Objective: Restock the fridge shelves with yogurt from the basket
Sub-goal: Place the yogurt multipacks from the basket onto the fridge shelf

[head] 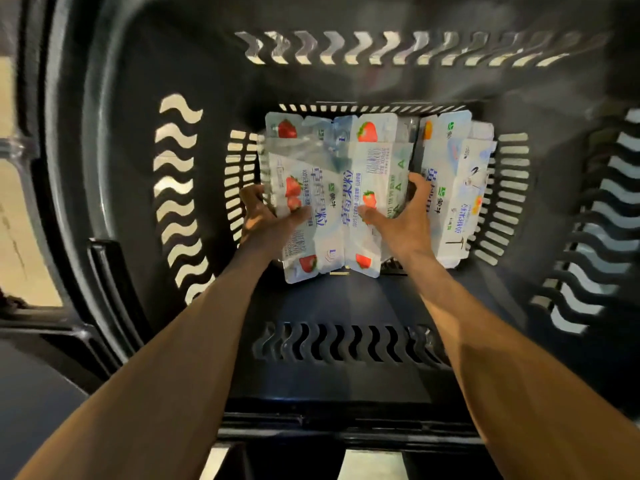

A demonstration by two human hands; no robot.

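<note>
1. Centre of frame: a left strawberry yogurt pack and a right strawberry yogurt pack lie side by side at the bottom of a deep black basket.
2. The left hand grips the left strawberry yogurt pack's outer edge, fingers curled, thumb on top.
3. The right hand clasps the right strawberry yogurt pack's outer edge likewise.
4. Right of centre, a third yogurt pack lies beside them.

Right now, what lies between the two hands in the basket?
In the head view, only yogurt: the left hand grips the left strawberry pack, the right hand grips the right strawberry pack, side by side.
</note>
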